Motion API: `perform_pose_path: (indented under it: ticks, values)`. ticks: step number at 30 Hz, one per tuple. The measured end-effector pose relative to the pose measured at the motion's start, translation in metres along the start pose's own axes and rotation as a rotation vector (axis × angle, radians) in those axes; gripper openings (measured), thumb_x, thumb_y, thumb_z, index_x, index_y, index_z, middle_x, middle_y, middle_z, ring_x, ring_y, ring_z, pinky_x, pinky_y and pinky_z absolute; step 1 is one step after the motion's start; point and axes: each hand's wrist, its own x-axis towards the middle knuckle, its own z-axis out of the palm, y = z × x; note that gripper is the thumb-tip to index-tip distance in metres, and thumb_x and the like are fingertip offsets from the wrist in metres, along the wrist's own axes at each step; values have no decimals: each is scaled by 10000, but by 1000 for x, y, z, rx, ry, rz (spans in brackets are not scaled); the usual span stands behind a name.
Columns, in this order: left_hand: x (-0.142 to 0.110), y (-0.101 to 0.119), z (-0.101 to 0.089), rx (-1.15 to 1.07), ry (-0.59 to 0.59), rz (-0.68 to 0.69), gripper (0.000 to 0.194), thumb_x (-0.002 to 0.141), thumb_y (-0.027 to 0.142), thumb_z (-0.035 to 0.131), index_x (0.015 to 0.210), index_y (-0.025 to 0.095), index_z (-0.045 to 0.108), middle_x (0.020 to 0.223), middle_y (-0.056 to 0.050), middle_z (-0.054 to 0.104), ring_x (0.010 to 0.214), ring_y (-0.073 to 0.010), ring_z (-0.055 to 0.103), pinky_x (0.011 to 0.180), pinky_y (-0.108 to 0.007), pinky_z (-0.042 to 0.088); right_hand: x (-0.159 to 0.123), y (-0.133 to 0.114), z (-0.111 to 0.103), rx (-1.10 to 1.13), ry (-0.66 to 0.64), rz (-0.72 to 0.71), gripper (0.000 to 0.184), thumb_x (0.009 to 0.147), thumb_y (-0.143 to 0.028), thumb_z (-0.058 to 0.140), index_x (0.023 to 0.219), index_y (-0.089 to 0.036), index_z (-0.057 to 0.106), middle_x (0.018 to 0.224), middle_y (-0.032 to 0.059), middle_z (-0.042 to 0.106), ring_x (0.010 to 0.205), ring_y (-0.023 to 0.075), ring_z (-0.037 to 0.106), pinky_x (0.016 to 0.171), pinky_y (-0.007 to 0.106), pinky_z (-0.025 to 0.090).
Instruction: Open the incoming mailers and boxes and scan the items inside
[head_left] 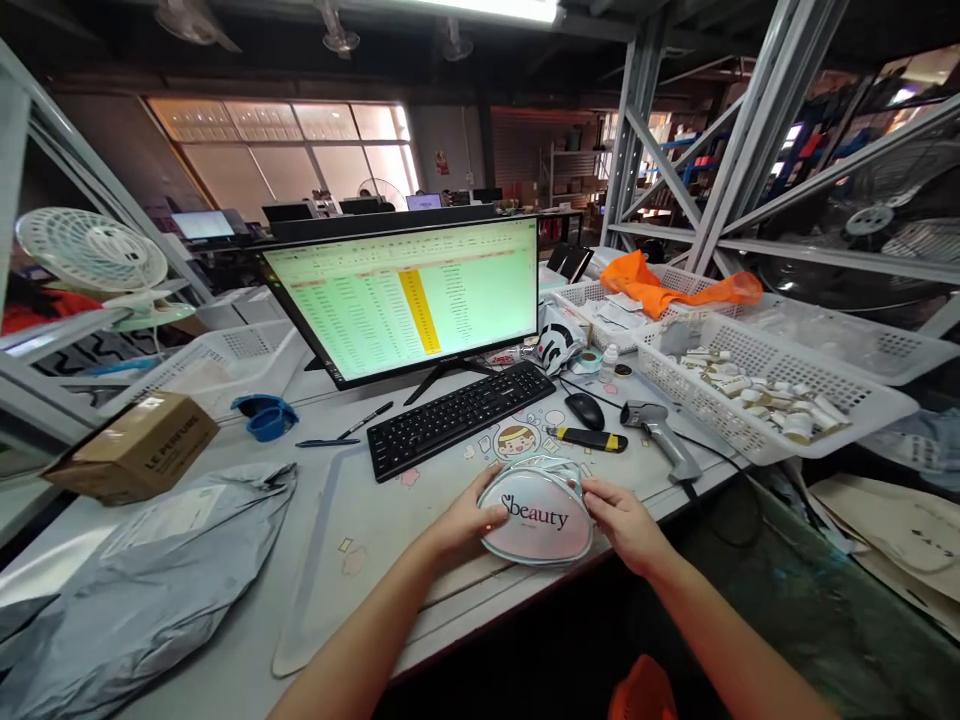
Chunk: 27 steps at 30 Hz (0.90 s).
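Note:
A small rounded cosmetic pouch (536,525), pale and shiny with "beauty" lettering on its front, is held over the front edge of the desk mat. My left hand (480,515) grips its left side, thumb on the front face. At the upper right edge of the pouch, my right hand (619,515) pinches the rim with its fingers closed. Just beyond lie a yellow and black box cutter (592,439), a black keyboard (461,415) and a black mouse (585,410). What the pouch contains is hidden.
A barcode scanner (661,435) and a white basket of small bottles (847,395) stand to the right. A monitor (405,300) is behind the keyboard. On the left are a grey mailing bag (165,580), a cardboard box (139,450), a blue tape dispenser (265,417) and pens (328,442).

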Motion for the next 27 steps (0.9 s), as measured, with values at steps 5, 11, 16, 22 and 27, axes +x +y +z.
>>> perform_pose_path:
  ticks: [5,11,16,22,27]
  values:
    - [-11,24,21,-186,-2,32,852,645,515,867,1365,182,557,1316,-160,634,1231,-356,565,1051,-479,436,-29,-24,-5,-191,40,-296,268,982,-355,579,1186,-252,718,1244,98,685,1175,262,631,1044,458,506]
    - [-82,28,49,-464,12,-44,499,788,521,761,1149,183,693,1092,-146,744,1002,-298,695,916,-418,523,-81,-39,-16,-616,-95,-770,418,944,-367,542,1350,-269,572,1347,119,621,1298,391,523,1000,641,494]
    - [-175,-9,82,-410,137,-28,744,742,561,793,1349,182,590,1222,-180,699,1135,-352,661,982,-474,498,-105,-4,4,-668,-360,-825,184,920,-249,524,997,-315,678,1163,63,699,1230,421,574,911,684,539]
    - [-262,-55,120,-387,265,-66,833,767,651,726,1443,212,515,1386,-171,610,1297,-391,554,1079,-562,424,-134,47,43,-545,-636,-823,101,849,-256,582,802,-290,665,943,44,699,1114,390,632,1018,680,488]
    - [-305,-94,134,-93,385,-226,927,697,564,830,1498,288,454,1469,-99,552,1356,-373,481,1157,-527,336,-162,82,58,-503,-871,-655,196,833,-186,554,921,-320,668,831,10,697,907,302,685,974,672,496]
